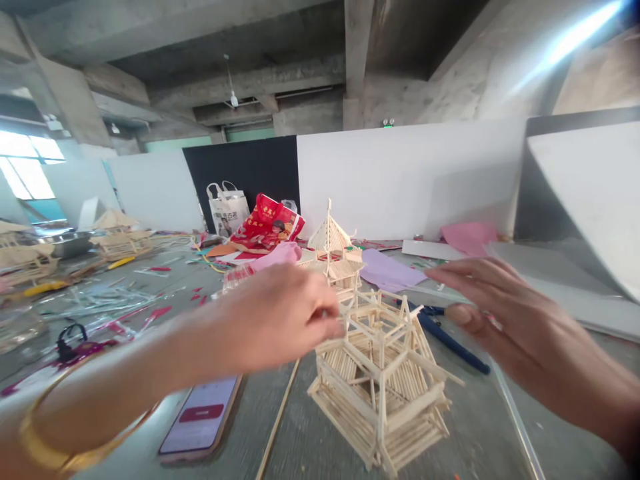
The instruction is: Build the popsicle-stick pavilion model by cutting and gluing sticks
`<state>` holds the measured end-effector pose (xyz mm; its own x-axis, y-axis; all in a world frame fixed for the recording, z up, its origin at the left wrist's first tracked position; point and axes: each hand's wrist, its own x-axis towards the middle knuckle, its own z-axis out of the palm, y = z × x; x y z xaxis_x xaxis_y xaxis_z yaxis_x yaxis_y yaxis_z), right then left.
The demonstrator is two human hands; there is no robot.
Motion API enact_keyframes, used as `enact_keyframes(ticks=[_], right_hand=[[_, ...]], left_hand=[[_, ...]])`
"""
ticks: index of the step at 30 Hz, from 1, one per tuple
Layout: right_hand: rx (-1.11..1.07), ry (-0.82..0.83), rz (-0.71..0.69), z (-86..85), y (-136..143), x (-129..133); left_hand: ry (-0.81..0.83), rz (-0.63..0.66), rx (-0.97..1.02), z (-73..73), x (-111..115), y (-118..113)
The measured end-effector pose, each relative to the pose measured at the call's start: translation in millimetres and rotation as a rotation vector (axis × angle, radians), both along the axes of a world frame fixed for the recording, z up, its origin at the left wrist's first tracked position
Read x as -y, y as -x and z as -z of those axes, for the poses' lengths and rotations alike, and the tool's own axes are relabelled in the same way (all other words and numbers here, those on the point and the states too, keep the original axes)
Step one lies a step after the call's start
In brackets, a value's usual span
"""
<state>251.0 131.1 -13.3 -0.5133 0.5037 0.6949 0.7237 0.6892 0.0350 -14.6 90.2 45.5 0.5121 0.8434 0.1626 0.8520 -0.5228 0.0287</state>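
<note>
A wooden stick model [383, 380] with an open, many-sided frame stands on the grey table, low in the middle. My left hand [285, 317], blurred, is at its upper left edge with the fingers curled; what they hold, if anything, is hidden. To the right of the model my right hand [515, 327] hovers with straight fingers and the thumb apart, holding nothing. Behind the frame stands a wooden piece with a pointed roof [329, 237]. Blue-handled pliers [453, 345] lie between the model and my right hand.
A phone [200, 417] and a thin wooden stick [280, 420] lie left of the model. Glue sticks and red scraps [120, 307] litter the left side. Red bag [267, 223], purple paper [390, 269] and white panels [410, 180] are behind. A clear rod [515, 417] lies right.
</note>
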Motion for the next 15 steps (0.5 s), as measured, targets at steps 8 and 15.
enact_keyframes(ticks=[8,15], right_hand=[[0.055,-0.026,-0.029,4.4,-2.8,-10.4],[0.051,0.073,-0.131,15.8,3.8,-13.9]], left_hand=[[-0.210,-0.069,0.245,17.9,29.6,7.9],[-0.190,0.002,0.251,23.0,-28.4,-26.0]])
